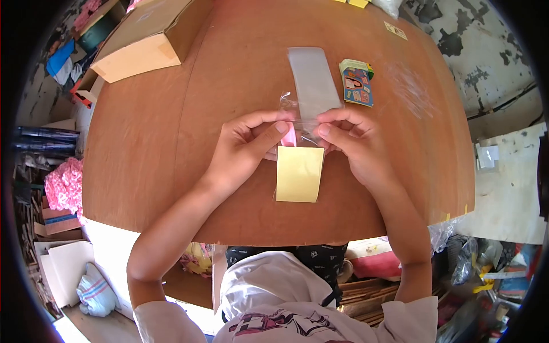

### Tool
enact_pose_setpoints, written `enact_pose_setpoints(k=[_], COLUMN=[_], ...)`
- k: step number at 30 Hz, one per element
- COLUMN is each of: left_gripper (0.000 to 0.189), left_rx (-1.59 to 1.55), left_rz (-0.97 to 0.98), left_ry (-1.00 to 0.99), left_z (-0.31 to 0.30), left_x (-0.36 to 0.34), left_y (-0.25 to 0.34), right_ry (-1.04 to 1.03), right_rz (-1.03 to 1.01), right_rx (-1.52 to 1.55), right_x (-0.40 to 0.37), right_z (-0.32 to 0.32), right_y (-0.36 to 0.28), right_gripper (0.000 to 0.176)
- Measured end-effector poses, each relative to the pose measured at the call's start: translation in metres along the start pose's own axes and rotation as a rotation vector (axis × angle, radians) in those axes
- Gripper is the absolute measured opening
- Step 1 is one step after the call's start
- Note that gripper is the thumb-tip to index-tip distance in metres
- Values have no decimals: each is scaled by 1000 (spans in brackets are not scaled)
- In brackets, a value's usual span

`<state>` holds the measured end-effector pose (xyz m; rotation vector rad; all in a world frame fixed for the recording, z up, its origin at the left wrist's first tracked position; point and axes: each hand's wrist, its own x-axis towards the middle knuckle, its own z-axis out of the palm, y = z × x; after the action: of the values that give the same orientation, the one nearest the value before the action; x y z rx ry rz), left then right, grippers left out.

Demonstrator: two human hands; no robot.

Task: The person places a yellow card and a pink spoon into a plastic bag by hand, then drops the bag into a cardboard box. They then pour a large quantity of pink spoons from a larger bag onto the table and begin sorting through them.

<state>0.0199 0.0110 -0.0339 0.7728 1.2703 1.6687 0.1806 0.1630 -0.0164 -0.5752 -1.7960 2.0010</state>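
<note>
My left hand (246, 140) and my right hand (353, 140) pinch the two sides of a clear plastic bag (289, 103) between thumbs and forefingers. A plain yellow card (299, 176) sits in the lower part of the bag, over the table near its front edge. Just above the card, a small pink piece (289, 136) shows between my hands, partly covered by my left fingers. Beyond my hands lies a flat stack of clear plastic sleeves (313, 77). To its right is a pile of colourful printed cards (357, 84).
A cardboard box (143, 54) stands at the back left of the brown wooden table (143, 143). Scraps of clear film (413, 88) lie on the right, with a small printed label (396, 30) farther back. Pink crinkled material (64, 184) is off the left edge.
</note>
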Motion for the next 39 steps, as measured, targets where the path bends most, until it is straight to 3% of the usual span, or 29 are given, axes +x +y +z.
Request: enact_pose_setpoints(k=[14,33,39], left_gripper=[25,21,23], left_rx=[-93,-36,-166], left_rz=[6,84,79], left_ry=[-97,-111,-223], left_z=[-7,-15,-18], left_x=[1,2,2], left_y=[3,0,2], right_ry=[-74,-93,-99], right_rz=[-79,-202,-229], right_rx=[123,-29,15], right_x=[2,-2,-5], right_z=[-9,-3,-1], right_y=[8,1,-1], right_gripper=[13,15,9])
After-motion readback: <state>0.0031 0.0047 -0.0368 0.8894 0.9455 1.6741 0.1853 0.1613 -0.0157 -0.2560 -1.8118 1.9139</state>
